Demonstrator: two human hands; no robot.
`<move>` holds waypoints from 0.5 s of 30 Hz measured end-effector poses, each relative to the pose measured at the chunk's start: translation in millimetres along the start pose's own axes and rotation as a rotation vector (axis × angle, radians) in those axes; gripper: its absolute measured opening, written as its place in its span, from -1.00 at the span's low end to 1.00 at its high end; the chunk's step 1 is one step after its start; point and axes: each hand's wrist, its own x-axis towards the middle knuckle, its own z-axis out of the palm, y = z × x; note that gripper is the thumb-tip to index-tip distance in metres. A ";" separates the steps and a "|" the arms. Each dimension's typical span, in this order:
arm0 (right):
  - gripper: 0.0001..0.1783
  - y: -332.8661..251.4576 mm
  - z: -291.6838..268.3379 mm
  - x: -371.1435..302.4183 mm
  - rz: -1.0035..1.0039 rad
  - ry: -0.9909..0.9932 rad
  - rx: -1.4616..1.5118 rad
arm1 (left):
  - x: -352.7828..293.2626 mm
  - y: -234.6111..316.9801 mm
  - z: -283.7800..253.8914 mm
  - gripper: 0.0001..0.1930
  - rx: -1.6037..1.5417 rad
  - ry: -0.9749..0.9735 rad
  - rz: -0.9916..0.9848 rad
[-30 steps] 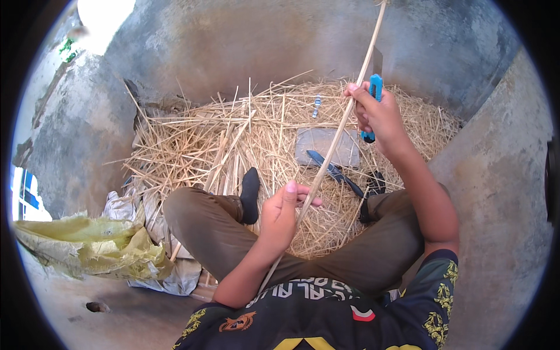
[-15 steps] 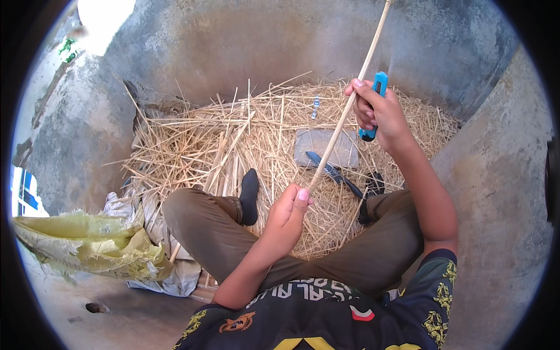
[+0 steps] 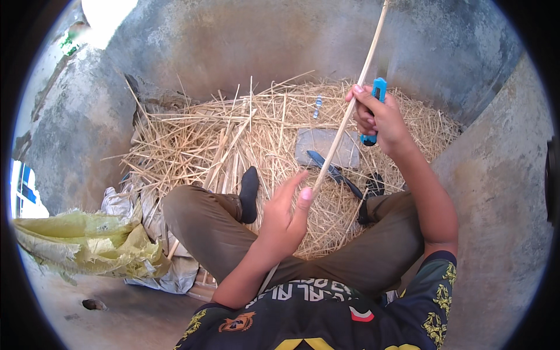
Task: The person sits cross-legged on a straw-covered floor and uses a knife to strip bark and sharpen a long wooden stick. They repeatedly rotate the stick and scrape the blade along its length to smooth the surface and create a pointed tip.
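Observation:
A long pale bamboo strip (image 3: 340, 133) slants from the upper edge down toward my left hand. My right hand (image 3: 379, 119) pinches the strip between thumb and forefinger. Its other fingers are curled around a blue utility knife (image 3: 380, 88), held upright against the palm. My left hand (image 3: 282, 220) is open at the strip's lower end, fingers and thumb spread apart. The thumb lies beside the strip's end; whether it touches cannot be made out. Below the strip, a dark-bladed knife (image 3: 335, 172) lies by a flat grey slab (image 3: 315, 140).
Cut strips (image 3: 181, 140) and shavings (image 3: 326, 227) cover the floor between my crossed legs and the concrete wall (image 3: 233, 46). At left lies a torn yellow sack (image 3: 111, 248) beside crumpled whitish sheeting (image 3: 175, 277). A small blue-and-silver piece (image 3: 317, 107) rests beyond the slab.
My left hand has let go of the strip's lower end, its fingers opening out and away. My right hand keeps its hold on the strip and the utility knife.

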 end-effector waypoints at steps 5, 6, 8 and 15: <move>-0.66 9.7 -2.9 1.9 -0.097 0.017 -0.156 | 2.4 11.2 -13.3 -0.70 -0.686 -0.471 -0.570; -0.65 13.4 -3.6 2.8 -0.174 0.032 -0.280 | 0.9 4.9 -10.5 -0.70 -0.700 -0.425 -0.534; -0.64 19.7 -4.5 2.5 -0.349 0.010 -0.599 | 0.0 5.2 -7.6 -0.70 -0.704 -0.339 -0.489; -0.64 57.0 44.3 -21.5 -0.653 0.051 -1.301 | 2.1 8.2 -12.1 -0.65 -0.782 -0.237 -0.495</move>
